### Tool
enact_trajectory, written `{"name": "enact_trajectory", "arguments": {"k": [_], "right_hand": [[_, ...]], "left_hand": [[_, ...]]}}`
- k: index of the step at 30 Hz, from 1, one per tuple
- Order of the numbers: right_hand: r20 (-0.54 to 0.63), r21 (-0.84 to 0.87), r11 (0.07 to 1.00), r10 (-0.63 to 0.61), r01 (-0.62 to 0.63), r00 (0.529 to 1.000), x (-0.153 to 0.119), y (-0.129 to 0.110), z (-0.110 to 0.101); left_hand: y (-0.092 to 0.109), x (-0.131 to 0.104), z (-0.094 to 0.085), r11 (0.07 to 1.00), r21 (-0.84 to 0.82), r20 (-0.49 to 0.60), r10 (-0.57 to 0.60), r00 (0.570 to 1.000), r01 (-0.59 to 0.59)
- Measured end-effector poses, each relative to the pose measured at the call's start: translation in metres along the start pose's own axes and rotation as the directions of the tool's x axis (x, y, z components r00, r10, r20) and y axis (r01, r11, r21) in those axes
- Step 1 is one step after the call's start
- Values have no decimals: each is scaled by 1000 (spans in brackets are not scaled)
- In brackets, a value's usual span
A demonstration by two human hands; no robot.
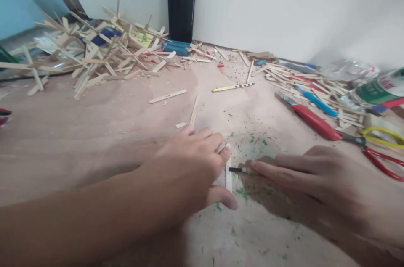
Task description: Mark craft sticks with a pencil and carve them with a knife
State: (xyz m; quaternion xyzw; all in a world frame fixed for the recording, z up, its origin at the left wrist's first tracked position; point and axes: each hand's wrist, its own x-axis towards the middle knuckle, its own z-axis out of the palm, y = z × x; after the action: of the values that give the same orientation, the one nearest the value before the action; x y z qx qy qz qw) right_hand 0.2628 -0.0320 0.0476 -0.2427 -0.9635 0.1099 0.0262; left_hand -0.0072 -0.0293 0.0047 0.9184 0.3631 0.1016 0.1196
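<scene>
In the head view, my left hand [202,162] presses a pale wooden craft stick [229,181] flat against the table, fingers at its far end and thumb by its near end. The stick lies roughly upright in the picture. From the right, my right hand [315,183] grips a small craft knife [238,170] whose dark, narrow blade touches the stick between my left thumb and fingers. Its handle is mostly hidden under my fingers, and that hand is slightly blurred. Green shavings are scattered on the table around the stick.
A heap of joined craft sticks [104,52] fills the back left. A black phone [181,2] leans upright against the wall. A pencil [233,87] and a loose stick [168,96] lie ahead. Right are red-handled cutter [315,122], blue pen [317,101], scissors [375,145] and bottle [375,88].
</scene>
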Motion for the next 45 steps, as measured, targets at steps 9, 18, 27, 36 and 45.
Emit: {"name": "enact_trajectory", "arguments": {"k": [9, 18, 27, 36, 45], "right_hand": [[-42, -89, 993, -80, 76, 996, -6, 12, 6], [-100, -140, 985, -113, 99, 988, -5, 13, 11], [-56, 208, 974, 103, -89, 993, 1, 9, 7], [-108, 32, 999, 16, -13, 994, 4, 9, 5], [-60, 8, 999, 52, -52, 997, -11, -6, 11]], "left_hand": [[-3, 0, 2, 998, 23, -31, 56, 998, -55], [-3, -1, 0, 997, 58, -39, 55, 998, -53], [-3, -3, 1, 998, 34, -49, 48, 998, -46], [-3, -2, -1, 999, 24, -37, 27, 999, -26], [-2, -1, 1, 999, 23, -11, 22, 1000, -22]]}}
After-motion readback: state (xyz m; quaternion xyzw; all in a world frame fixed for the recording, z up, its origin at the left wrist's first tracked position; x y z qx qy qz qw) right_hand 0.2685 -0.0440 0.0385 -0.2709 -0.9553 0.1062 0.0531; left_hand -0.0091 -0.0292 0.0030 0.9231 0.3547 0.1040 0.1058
